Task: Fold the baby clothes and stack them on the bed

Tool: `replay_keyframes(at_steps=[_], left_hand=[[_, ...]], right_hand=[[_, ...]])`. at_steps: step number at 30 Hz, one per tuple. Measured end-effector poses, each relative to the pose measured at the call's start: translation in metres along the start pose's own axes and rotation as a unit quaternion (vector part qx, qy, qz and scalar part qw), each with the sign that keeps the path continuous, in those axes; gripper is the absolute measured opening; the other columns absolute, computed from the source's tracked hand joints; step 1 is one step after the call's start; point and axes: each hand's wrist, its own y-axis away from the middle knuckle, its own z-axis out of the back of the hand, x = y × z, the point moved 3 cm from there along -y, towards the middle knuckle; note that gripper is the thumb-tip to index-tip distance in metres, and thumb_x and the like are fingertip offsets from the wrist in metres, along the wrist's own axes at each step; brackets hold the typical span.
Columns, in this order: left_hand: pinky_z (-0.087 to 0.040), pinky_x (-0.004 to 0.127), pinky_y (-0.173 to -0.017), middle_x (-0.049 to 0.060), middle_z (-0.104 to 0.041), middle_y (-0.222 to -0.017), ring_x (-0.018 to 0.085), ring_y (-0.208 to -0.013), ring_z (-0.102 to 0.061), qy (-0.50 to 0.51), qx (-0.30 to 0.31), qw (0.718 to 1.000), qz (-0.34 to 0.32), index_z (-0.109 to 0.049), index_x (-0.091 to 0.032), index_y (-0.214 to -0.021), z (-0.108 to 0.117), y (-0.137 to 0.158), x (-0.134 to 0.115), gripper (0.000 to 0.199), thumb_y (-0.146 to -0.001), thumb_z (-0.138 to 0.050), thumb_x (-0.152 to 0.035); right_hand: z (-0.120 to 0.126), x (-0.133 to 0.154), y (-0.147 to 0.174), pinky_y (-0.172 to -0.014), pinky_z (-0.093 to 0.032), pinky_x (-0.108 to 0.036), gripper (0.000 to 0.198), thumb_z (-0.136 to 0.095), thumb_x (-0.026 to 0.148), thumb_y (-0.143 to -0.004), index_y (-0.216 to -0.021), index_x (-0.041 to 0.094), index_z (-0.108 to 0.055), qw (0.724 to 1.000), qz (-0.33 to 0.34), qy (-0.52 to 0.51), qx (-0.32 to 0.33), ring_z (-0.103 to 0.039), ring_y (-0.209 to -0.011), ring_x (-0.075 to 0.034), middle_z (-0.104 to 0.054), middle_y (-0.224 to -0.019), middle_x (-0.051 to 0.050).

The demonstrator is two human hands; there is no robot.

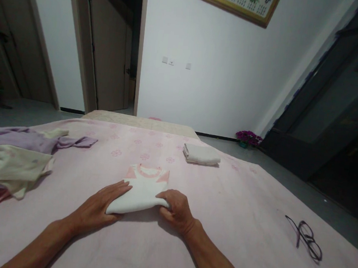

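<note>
A white shirt (143,190) with a pink collar and pink shoulders lies folded in front of me, collar pointing away. My left hand (104,205) grips its near left corner, fingers over the top and thumb beneath. On the other side my right hand (175,210) pinches the near right edge between thumb and fingers. The near edge of the shirt is lifted a little off the pink sheet (236,225). Parts of the fingers under the cloth are hidden.
Loose clothes (12,163) in purple, cream and pink lie heaped at the left. A folded pale cloth (201,154) sits beyond the shirt to the right. Black-framed glasses (307,239) rest on the sheet at the right. Purple flowers (248,137) stand on the floor by the wall.
</note>
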Motion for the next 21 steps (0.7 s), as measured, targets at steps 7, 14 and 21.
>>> replay_keyframes(at_steps=[7,14,21], left_hand=[[-0.04,0.043,-0.115,0.005,-0.052,-0.148,0.025,-0.136,-0.05,0.074,-0.01,0.997,0.017,-0.052,-0.029,-0.142,0.006,-0.002,0.008,0.058,-0.085,-0.058,-0.022],[-0.031,0.047,-0.12,0.005,-0.056,-0.145,0.025,-0.138,-0.047,0.125,-0.027,0.992,0.017,-0.058,-0.029,-0.136,0.011,-0.002,0.011,0.043,-0.097,-0.046,-0.043],[-0.038,0.044,-0.115,0.007,-0.068,-0.13,0.027,-0.126,-0.059,0.196,-0.075,0.974,0.087,-0.066,-0.022,-0.126,0.014,-0.001,-0.005,0.051,-0.095,-0.043,-0.056]], right_hand=[[-0.002,0.006,-0.001,-0.07,-0.046,-0.03,0.015,-0.057,0.022,-0.081,-0.095,0.023,-0.064,0.999,-0.02,-0.038,-0.027,-0.062,-0.073,-0.017,-0.069,-0.081,-0.002],[-0.001,-0.003,-0.004,-0.104,-0.042,-0.043,0.051,-0.069,0.043,-0.079,-0.123,0.021,-0.059,0.997,0.02,-0.017,0.079,-0.06,-0.116,-0.025,-0.067,-0.122,-0.013],[-0.003,-0.017,0.005,-0.11,-0.039,-0.043,0.042,-0.054,0.04,-0.091,-0.128,0.021,-0.061,0.996,-0.002,-0.063,0.065,-0.057,-0.124,-0.024,-0.066,-0.128,-0.011]])
